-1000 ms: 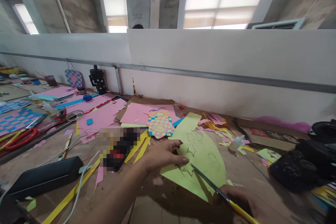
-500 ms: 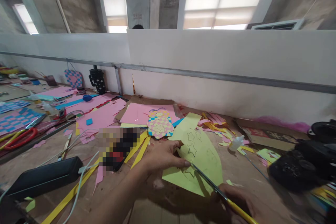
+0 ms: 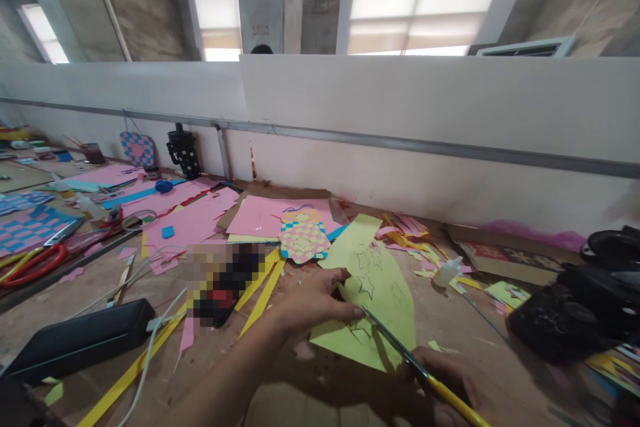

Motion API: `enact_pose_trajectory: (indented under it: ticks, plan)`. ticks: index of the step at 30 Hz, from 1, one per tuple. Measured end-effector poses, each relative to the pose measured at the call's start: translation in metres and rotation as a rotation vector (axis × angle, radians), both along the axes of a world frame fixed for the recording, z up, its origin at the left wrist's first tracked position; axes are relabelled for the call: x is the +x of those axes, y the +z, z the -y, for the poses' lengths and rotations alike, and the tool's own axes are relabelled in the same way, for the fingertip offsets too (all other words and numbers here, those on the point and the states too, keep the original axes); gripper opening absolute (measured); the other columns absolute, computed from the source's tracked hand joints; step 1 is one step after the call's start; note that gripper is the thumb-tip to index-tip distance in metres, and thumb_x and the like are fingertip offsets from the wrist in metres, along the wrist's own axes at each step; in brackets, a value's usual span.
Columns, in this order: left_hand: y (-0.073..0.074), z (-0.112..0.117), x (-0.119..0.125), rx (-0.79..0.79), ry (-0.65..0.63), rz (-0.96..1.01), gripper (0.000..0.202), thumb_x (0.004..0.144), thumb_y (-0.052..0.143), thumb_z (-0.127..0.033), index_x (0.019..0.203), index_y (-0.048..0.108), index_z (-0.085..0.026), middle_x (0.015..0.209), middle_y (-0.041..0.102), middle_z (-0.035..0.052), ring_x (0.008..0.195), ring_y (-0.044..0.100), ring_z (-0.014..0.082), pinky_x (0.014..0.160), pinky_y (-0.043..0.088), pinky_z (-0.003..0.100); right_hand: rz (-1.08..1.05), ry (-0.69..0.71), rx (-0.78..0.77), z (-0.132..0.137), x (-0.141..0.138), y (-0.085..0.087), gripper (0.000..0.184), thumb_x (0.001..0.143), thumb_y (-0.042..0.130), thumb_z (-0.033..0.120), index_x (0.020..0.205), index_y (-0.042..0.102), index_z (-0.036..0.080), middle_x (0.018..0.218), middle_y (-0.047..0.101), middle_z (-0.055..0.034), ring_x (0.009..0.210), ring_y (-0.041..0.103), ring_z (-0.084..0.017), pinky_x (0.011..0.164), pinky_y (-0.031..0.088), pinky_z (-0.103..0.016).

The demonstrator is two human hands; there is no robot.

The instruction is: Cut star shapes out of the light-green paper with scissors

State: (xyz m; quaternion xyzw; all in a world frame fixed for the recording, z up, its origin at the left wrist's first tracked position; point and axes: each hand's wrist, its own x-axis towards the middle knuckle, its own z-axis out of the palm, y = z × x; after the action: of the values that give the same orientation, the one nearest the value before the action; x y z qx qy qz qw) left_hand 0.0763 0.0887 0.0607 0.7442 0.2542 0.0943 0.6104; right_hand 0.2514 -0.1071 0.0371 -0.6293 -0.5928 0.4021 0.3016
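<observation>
My left hand grips the near left part of a yellow-green sheet of paper between thumb and fingers. Several star outlines are drawn on the sheet in dark lines. My right hand is closed around a pair of scissors with yellow handles. Their metal blades reach across the sheet toward a star by my left thumb, with the tip close to the thumb. Whether the blades are apart is hard to see. Just beyond my left hand lies a checkered woven paper piece in pink, yellow and blue.
Pink paper sheets lie at the back. To the left are a black power bank with a white cable, a black tumbler and red-handled scissors. Rightward stand a small glue bottle and a black object. Paper scraps are scattered about.
The right edge of the yellow-green sheet has drawn in slightly to the left. Both hands and the scissors stay almost where they were; the view has shifted a little.
</observation>
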Motion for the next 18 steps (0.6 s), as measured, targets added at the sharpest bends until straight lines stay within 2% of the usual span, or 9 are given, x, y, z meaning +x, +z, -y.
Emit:
enact_pose_trajectory:
  ticks: [5,9,13,16,18]
  plan:
    - [-0.001,0.001,0.001,0.026,0.006,-0.004,0.025,0.063,0.076,-0.030,0.081,0.062,-0.020,0.072,0.062,-0.0019,0.073,0.057,0.0181,0.063,0.040,0.026,0.036,0.018,-0.078,-0.001,-0.001,0.010,0.043,0.072,0.063,0.070,0.089,0.071,0.031,0.086,0.076,-0.0028,0.080,0.069,-0.029,0.067,0.052,-0.033]
    - [0.004,0.003,0.001,0.061,0.034,-0.020,0.024,0.062,0.076,-0.028,0.078,0.061,-0.021,0.068,0.060,-0.0022,0.076,0.058,0.0207,0.064,0.041,0.027,-0.058,-0.001,-0.048,0.002,0.005,-0.005,0.042,0.075,0.066,0.066,0.095,0.072,0.029,0.091,0.076,-0.0016,0.088,0.069,-0.027,0.075,0.052,-0.029]
    - [0.007,0.006,0.000,0.028,-0.005,-0.018,0.021,0.063,0.075,-0.026,0.077,0.061,-0.021,0.070,0.064,-0.0015,0.072,0.060,0.0193,0.060,0.039,0.026,-0.048,-0.014,-0.037,0.002,0.006,-0.016,0.045,0.073,0.066,0.067,0.098,0.072,0.030,0.092,0.077,-0.0019,0.082,0.068,-0.026,0.071,0.052,-0.029]
    - [0.008,0.007,0.000,0.045,-0.016,-0.021,0.020,0.063,0.074,-0.024,0.075,0.060,-0.019,0.071,0.065,-0.0007,0.069,0.060,0.0174,0.057,0.038,0.024,-0.025,-0.020,-0.031,-0.001,-0.003,-0.002,0.057,0.065,0.063,0.074,0.097,0.071,0.027,0.090,0.075,-0.0054,0.083,0.067,-0.029,0.067,0.050,-0.030]
    - [0.008,0.008,0.001,0.057,-0.007,-0.010,0.018,0.063,0.074,-0.023,0.075,0.060,-0.019,0.070,0.066,-0.0001,0.069,0.060,0.0169,0.056,0.037,0.024,0.065,0.007,-0.089,-0.003,-0.009,0.014,0.052,0.071,0.059,0.070,0.095,0.072,0.025,0.088,0.074,-0.0065,0.078,0.065,-0.027,0.066,0.049,-0.030]
